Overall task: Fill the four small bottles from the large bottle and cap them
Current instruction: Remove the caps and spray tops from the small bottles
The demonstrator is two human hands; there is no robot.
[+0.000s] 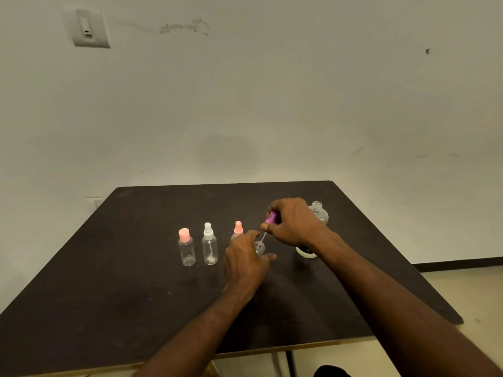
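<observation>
Right hand (pixel 290 223) pinches tilted purple spray cap (pixel 271 217), tube down-left; left hand (pixel 246 258) grips open bottle (pixel 259 247).

We see a dark brown desk (pixel 136 295) with a pale wooden edge along its near side, set against a whitish wall (pixel 272 104). High on the wall to our left sits a white switch plate (pixel 89 28), and a dark smudge (pixel 185 27) streaks the paint to its right. A small dark spot (pixel 427 51) marks the wall further right. At lower right we find beige floor (pixel 468 289) meeting a black skirting strip (pixel 460 261).
</observation>
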